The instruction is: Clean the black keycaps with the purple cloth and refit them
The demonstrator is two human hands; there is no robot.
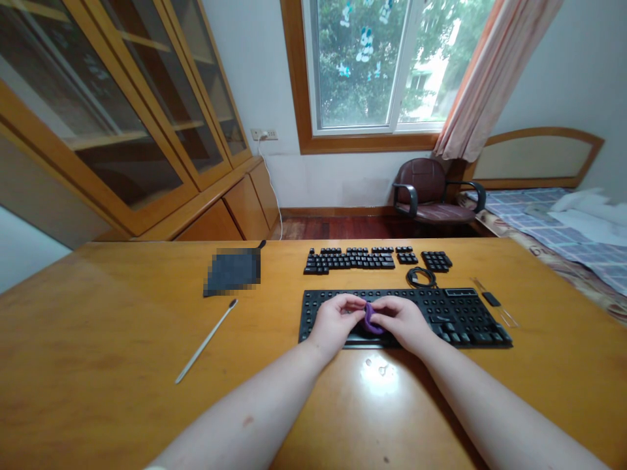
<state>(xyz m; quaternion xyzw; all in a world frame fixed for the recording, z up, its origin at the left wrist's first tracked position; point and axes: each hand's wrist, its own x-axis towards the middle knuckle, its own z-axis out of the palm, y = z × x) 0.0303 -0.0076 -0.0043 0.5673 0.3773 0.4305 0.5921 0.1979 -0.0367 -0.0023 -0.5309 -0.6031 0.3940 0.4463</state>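
Over the middle of a black keyboard [470,320], my two hands meet around a soft purple putty-like lump [373,321]. My left hand [337,320] pinches the lump's left edge between thumb and fingers. On its other side, my right hand [402,320] grips it with the thumb pressed on top. Most keycaps are off the keyboard, baring small square key stems; some caps are still on at its lower right. Whether the lump touches the keyboard beneath, I cannot tell. Loose black keycaps [360,261] lie in rows just behind the keyboard.
A coiled black cable [421,277] sits behind the keyboard. To its right is a wire keycap puller [491,299]. Leftward on the wooden table [122,339] lie a toothbrush [206,343] and a blurred dark item [235,271]. Past the far edge stands a chair [426,189].
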